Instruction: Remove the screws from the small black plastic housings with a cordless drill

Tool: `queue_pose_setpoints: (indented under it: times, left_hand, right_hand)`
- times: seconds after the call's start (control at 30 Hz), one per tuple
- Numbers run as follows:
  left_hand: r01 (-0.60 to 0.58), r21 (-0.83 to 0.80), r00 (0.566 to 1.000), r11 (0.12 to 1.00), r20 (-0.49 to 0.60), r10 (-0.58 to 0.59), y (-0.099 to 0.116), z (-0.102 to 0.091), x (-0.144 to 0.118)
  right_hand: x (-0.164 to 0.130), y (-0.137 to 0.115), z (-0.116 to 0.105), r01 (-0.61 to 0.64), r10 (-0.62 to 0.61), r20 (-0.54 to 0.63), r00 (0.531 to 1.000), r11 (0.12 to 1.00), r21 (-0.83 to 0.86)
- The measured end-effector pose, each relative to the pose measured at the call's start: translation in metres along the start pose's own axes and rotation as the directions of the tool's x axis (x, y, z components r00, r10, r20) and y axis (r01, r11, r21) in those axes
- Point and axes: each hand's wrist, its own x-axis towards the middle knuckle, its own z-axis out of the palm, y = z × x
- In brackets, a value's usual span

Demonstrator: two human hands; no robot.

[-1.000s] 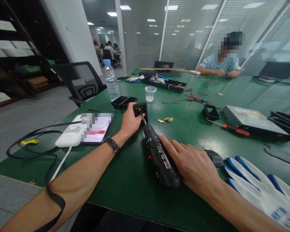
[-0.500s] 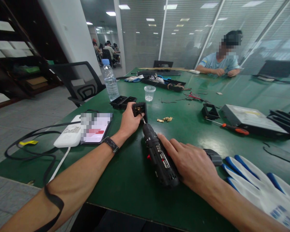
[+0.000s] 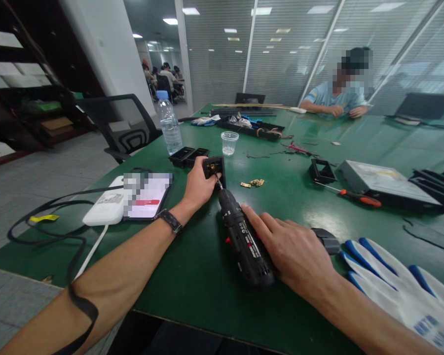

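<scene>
A long green table (image 3: 192,276) carries everything here. The biggest of the handled things is the cordless drill (image 3: 244,239): black, stubby, with a white label strip and a small red switch on its side, lying at a slant with its bit aimed up and away. The right hand (image 3: 292,254) is wrapped over the drill's rear body, fingers stretched along the housing, palm pressed on it. The bit's tip meets the small black box part (image 3: 214,167), a square open-fronted plastic housing with a brass-coloured piece showing inside. The left hand (image 3: 198,187) is closed around that part from its left side, thumb at the front edge, pinning it on the table just ahead of the drill's nose. A dark watch (image 3: 170,220) sits on the left wrist.

Counted, by size: one grey flat device (image 3: 385,182) far right; one pair of white-and-blue gloves (image 3: 399,286) beside the right forearm; one white power bank (image 3: 105,209) with a phone (image 3: 148,197) touching it, left of the left hand; one water bottle (image 3: 169,123); two more black box parts (image 3: 188,155) side by side behind the held one, and a fourth frame (image 3: 321,171) well apart to the right; one orange-handled screwdriver (image 3: 351,196); one clear plastic cup (image 3: 230,143); a small heap of brass bits (image 3: 255,183), too small to count. Another person (image 3: 336,93) sits at the far end.
</scene>
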Motion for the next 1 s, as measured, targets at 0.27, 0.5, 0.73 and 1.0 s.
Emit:
queue_pose_setpoints:
  times: [0.27, 0.5, 0.73, 1.0]
  left_hand:
    - [-0.010, 0.003, 1.000, 1.000, 0.002, 0.010, -0.0020, 0.0007, 0.0010]
    - [-0.001, -0.013, 1.000, 1.000, 0.000, 0.001, -0.0008, 0.0004, 0.0003]
    - [0.002, 0.000, 1.000, 1.000, 0.008, -0.002, -0.0011, 0.0001, 0.0005]
    - [-0.006, -0.002, 1.000, 1.000, 0.003, 0.006, -0.0030, 0.0008, 0.0006]
  right_hand:
    - [0.0003, -0.0003, -0.0013, 0.005, -0.004, 0.005, 1.000, 1.000, -0.021]
    - [0.0002, -0.0006, -0.0035, 0.006, -0.005, 0.024, 1.000, 1.000, -0.008]
    - [-0.0002, 0.0003, -0.0031, 0.011, -0.011, 0.015, 1.000, 1.000, -0.009]
    - [0.0002, -0.0003, -0.0033, 0.010, -0.009, 0.011, 1.000, 1.000, -0.007]
